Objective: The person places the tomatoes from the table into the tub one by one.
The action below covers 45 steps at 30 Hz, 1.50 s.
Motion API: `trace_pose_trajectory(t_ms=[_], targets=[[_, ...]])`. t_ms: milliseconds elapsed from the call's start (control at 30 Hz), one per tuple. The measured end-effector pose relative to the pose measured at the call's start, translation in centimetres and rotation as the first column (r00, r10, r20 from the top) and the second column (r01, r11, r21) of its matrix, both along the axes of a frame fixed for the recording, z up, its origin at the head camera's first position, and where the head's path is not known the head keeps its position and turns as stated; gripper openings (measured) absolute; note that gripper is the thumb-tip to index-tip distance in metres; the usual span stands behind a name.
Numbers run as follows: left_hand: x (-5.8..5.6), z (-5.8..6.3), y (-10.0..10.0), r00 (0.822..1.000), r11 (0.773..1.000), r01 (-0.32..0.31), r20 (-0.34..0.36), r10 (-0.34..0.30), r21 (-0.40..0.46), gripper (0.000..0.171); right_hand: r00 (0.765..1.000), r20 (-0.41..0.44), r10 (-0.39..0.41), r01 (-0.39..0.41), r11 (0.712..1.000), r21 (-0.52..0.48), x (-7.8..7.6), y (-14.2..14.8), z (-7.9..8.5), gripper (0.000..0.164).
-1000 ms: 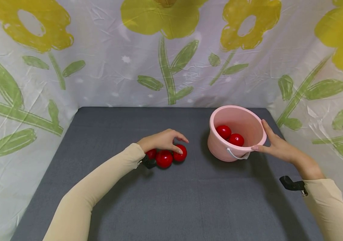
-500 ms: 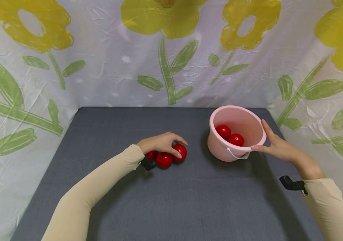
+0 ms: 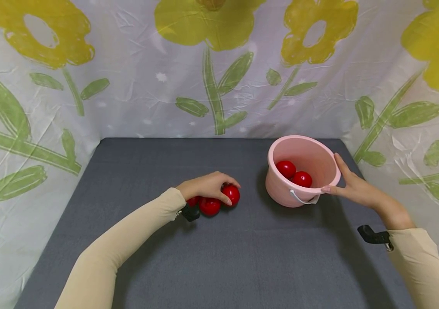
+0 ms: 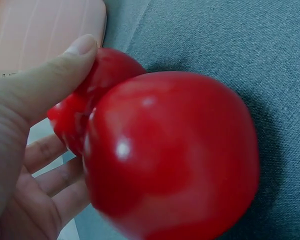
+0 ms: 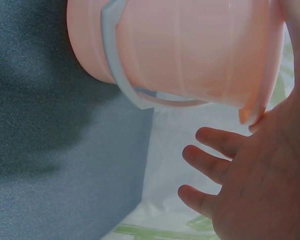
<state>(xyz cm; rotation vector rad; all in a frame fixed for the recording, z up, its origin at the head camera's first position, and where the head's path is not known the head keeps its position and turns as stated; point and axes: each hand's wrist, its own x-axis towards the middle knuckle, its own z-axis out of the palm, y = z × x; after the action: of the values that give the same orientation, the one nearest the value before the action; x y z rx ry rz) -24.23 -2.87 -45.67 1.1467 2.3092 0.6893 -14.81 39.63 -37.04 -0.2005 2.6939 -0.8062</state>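
My left hand [image 3: 212,186] curves its thumb and fingers around the rightmost shiny red tomato [image 3: 232,195] on the table. Two more tomatoes sit against it: one [image 3: 209,207] just below the hand, and another [image 3: 193,201] partly hidden behind the wrist. In the left wrist view a near tomato [image 4: 172,155] fills the middle, with the gripped tomato [image 4: 115,70] beyond it at the thumb. On the right, my right hand [image 3: 358,189] holds the rim of a pink bucket [image 3: 285,193] with thumb and index finger, its other fingers spread apart. Two tomatoes [image 3: 302,179] lie inside the bucket.
A dark grey cloth covers the table [image 3: 219,266]. Behind and at both sides hangs a pale curtain [image 3: 134,94] with yellow flowers. The bucket's white handle [image 5: 117,65] hangs down its near side.
My left hand has lowered onto the rightmost tomato, and its fingers and thumb have closed around it. The right hand and the bucket have stayed in place.
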Motion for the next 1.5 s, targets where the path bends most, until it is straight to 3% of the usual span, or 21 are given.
trace_pose_trajectory(t_ms=[333,733,967,1200,1500], targets=[[-0.3,1.9,0.7,1.0,0.999,-0.014,-0.004,0.014,0.033,0.057,1.0,-0.004,0.003,-0.003,1.0,-0.003,0.1,0.0,0.1,0.115],[-2.0,7.0,1.3,0.999,0.991,-0.026,-0.038,0.031,0.135,0.053,1.0,0.003,-0.003,0.003,1.0,-0.008,0.0,0.0,-0.1,0.116],[-2.3,8.6,1.9,0.999,0.987,-0.005,-0.033,0.011,0.161,0.053,1.0,0.002,-0.005,0.005,1.0,-0.005,0.0,-0.1,0.0,0.116],[-2.8,10.2,3.5,0.999,0.982,0.014,-0.053,-0.004,0.187,0.053,1.0,0.011,-0.006,0.006,1.0,-0.001,0.0,-0.1,0.0,0.115],[-3.4,13.6,6.4,0.993,0.976,0.059,-0.112,-0.036,0.211,0.053,1.0,0.012,-0.006,0.005,1.0,0.02,0.0,-0.1,0.2,0.115]])
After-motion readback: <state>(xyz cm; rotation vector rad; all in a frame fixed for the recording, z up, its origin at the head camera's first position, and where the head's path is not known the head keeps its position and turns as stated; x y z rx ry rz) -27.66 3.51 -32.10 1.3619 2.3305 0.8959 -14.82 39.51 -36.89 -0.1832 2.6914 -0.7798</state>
